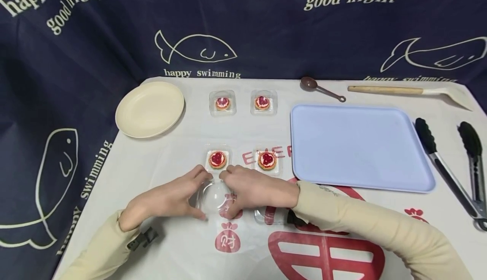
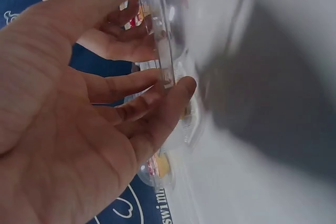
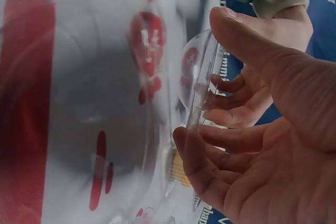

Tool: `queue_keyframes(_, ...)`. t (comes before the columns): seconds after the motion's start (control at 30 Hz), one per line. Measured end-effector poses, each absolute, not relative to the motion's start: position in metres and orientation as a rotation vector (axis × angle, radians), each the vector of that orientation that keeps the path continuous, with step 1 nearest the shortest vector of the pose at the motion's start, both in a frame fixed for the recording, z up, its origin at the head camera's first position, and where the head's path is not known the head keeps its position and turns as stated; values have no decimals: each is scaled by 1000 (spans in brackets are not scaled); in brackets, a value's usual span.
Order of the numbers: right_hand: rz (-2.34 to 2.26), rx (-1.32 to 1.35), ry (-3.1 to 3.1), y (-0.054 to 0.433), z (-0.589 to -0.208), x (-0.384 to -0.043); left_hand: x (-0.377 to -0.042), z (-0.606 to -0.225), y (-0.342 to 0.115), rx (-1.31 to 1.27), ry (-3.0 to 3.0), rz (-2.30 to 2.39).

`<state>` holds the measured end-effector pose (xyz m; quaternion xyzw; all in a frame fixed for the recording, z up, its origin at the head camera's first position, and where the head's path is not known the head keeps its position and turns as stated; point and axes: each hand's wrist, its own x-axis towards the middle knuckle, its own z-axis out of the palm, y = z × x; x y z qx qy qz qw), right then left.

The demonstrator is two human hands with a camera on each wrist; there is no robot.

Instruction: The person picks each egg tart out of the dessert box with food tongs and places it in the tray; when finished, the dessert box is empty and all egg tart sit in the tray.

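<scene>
Both hands hold one clear plastic dome lid by its rim, above the white tablecloth. My left hand pinches the left side between thumb and fingers, and my right hand grips the right side. In the right wrist view the lid stands tilted, its dome toward the table. Just beyond the fingertips sits an uncovered red-topped tart on a clear square base. A second uncovered tart lies to its right. Another clear lid is partly hidden beneath the right forearm.
Farther back, two tarts stand in closed clear boxes. A cream plate lies at the back left. On the right are a blue tray, black-tipped tongs, a brown spoon and a wooden-handled spatula.
</scene>
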<state>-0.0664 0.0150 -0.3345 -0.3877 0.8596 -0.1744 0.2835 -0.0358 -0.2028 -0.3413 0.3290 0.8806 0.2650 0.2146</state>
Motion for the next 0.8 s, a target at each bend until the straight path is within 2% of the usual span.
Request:
queue_keyframes(0.53,-426,-1103,2366,22,-330,-63,-28,-344,-201,915,2539,599)
queue_keyframes(0.8,-754,-982,2254,59,-310,-84,-31,-330,-208,888,2564,641)
